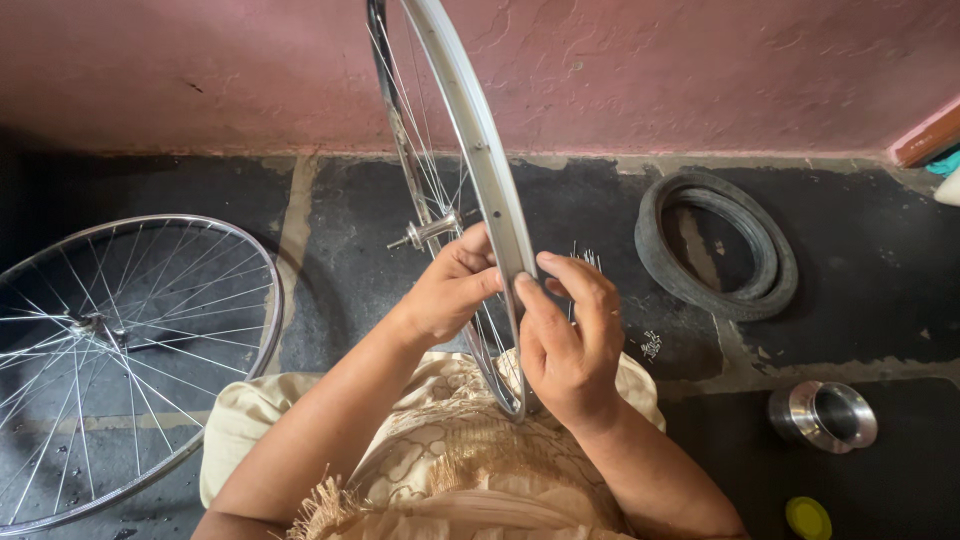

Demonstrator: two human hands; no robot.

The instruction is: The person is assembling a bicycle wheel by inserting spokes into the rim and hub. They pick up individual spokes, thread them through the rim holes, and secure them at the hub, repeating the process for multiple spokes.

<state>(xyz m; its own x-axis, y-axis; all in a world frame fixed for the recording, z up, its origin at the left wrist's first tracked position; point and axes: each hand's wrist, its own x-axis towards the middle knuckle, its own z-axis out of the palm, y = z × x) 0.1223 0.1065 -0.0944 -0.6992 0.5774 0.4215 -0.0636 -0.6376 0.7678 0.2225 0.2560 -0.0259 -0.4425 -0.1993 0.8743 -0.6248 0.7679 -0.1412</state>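
Observation:
A silver bicycle wheel rim (478,140) with thin spokes stands upright on edge in front of me, its lower end resting on my lap. Its hub and axle (430,232) show to the left of the rim. My left hand (450,287) grips the rim from the left, fingers curled over it. My right hand (568,345) pinches the rim's right edge with thumb and fingers and also holds a small bundle of loose spokes (585,260) that stick up behind the fingers.
A second spoked wheel (120,350) lies flat on the dark floor at the left. A black tyre (720,245) lies at the right, small metal bits (652,346) nearer me, a steel cup (825,415) and a yellow lid (808,517) at lower right. A pink wall (650,70) stands behind.

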